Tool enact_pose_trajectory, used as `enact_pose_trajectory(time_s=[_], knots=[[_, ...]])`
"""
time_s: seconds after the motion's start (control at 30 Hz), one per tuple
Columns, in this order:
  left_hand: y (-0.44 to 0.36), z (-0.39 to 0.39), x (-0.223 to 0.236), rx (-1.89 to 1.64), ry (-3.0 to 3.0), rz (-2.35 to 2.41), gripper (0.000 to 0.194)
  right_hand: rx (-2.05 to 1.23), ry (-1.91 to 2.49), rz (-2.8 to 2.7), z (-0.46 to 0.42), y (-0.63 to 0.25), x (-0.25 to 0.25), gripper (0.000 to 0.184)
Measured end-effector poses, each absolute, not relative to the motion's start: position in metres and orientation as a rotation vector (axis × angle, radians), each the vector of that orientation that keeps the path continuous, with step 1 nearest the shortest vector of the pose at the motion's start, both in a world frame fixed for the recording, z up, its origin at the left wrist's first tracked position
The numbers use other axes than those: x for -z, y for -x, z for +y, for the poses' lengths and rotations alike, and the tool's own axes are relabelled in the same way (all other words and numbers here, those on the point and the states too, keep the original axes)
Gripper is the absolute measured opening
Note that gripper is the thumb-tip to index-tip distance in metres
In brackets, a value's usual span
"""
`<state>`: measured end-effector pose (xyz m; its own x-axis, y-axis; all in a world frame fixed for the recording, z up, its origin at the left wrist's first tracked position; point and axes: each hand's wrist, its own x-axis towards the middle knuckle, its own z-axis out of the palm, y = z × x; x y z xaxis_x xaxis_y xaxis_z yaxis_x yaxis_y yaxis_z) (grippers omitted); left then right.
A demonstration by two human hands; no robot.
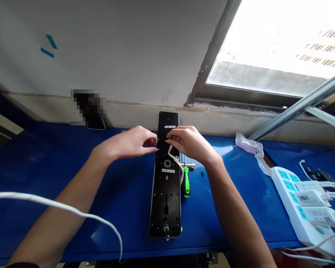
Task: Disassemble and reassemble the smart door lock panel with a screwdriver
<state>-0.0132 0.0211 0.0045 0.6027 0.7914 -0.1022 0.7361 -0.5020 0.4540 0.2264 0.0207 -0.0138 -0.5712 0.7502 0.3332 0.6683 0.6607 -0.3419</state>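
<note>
A long black lock panel lies on the blue table, its far end toward the wall. A metal spindle sticks out at its near end. At the panel's left edge is my left hand, fingers curled, thumb and index tip apart with nothing visible between them. Over the upper part, my right hand pinches with thumb and index at a small dark spot; what it holds is too small to make out. A white wrapped cable emerges below these fingers and runs down the panel's right side.
Right of the panel lie a green-and-black screwdriver, a metal cylinder and small dark screws. A white power strip with chargers and a plastic packet are farther right. A phone leans on the wall. A white cable crosses my left forearm.
</note>
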Motion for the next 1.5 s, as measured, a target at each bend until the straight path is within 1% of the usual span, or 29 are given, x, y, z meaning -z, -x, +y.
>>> enact_pose_trajectory(time_s=[0.23, 0.4, 0.57, 0.67, 0.77, 0.8, 0.9, 0.97, 1.07, 1.17, 1.23, 1.33, 1.5], knots=[[0.016, 0.023, -0.004, -0.259, -2.361, 1.196, 0.04, -0.192, 0.941, -2.446, 0.025, -0.232, 0.015, 0.02], [0.009, 0.022, -0.001, -0.387, -2.31, 1.199, 0.043, -0.148, 0.886, -2.37, 0.016, -0.24, 0.003, 0.021], [-0.002, 0.015, -0.005, -0.483, -2.23, 1.087, 0.049, -0.06, 0.815, -2.275, 0.008, -0.248, -0.009, 0.019], [-0.01, 0.013, 0.0, -0.696, -2.151, 1.004, 0.054, -0.019, 0.773, -2.225, 0.004, -0.25, -0.016, 0.018], [-0.022, 0.011, 0.01, -0.958, -2.007, 0.955, 0.05, 0.012, 0.739, -2.166, -0.002, -0.252, -0.023, 0.016], [-0.026, 0.009, 0.014, -0.957, -1.95, 0.896, 0.053, 0.02, 0.733, -2.152, -0.005, -0.253, -0.026, 0.016], [-0.037, 0.001, 0.019, -0.824, -1.798, 0.701, 0.074, 0.02, 0.718, -2.123, -0.012, -0.258, -0.034, 0.012], [-0.042, -0.005, 0.018, -0.734, -1.73, 0.637, 0.082, 0.019, 0.705, -2.106, -0.016, -0.261, -0.038, 0.01], [-0.048, -0.01, 0.017, -0.758, -1.707, 0.657, 0.081, 0.031, 0.676, -2.107, -0.021, -0.263, -0.042, 0.01], [-0.052, -0.007, 0.021, -0.905, -1.673, 0.769, 0.081, 0.001, 0.675, -2.093, -0.029, -0.262, -0.045, 0.01], [-0.052, -0.002, 0.025, -0.994, -1.677, 0.862, 0.072, -0.034, 0.674, -2.086, -0.035, -0.262, -0.047, 0.009], [-0.05, 0.004, 0.028, -1.042, -1.765, 0.976, 0.049, -0.086, 0.67, -2.104, -0.045, -0.267, -0.048, 0.008], [-0.053, -0.006, 0.02, -1.123, -2.047, 1.215, 0.038, -0.054, 0.76, -2.108, -0.059, -0.295, -0.046, 0.007]])
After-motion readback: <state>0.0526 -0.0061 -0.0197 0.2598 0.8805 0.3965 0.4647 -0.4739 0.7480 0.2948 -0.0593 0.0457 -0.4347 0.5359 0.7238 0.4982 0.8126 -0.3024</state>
